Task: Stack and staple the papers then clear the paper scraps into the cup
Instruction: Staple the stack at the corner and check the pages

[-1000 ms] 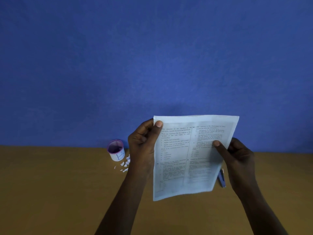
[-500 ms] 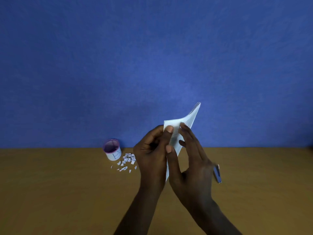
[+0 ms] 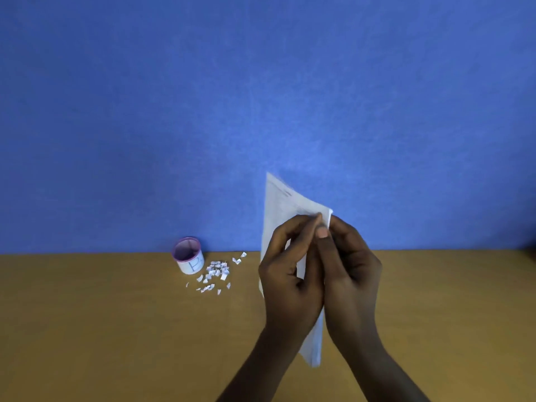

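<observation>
I start at the cup (image 3: 188, 258), which stands upright with its mouth open at the back of the surface (image 3: 101, 329), close against the blue wall (image 3: 261, 82). Just right of the cup lie the paper scraps (image 3: 216, 272), a loose scatter on the surface with a couple of strays farther right; I judge that none have been cleared yet. Farther right of the cup comes my left hand (image 3: 290, 280), its grip curled with fingertips pinching the papers (image 3: 282, 204) near their top corner. The papers are held on edge, well right of the cup and raised off the surface, turned almost edge-on to me, so I cannot tell whether the sheets are flush. Farthest from the cup is my right hand (image 3: 351, 271), its grip also closed on the papers, thumb pressed against the same corner from the other side. The risk, as I read it, is in that corner: both grips crowd one small spot, so the lower sheets hang free and may fan or slide apart, and a staple through a skewed stack would fix the error. No stapler shows from here, so freeing a hand to find one could let the stack sag. A swing of the papers towards the cup might also fan the scraps wider or tip the cup.
</observation>
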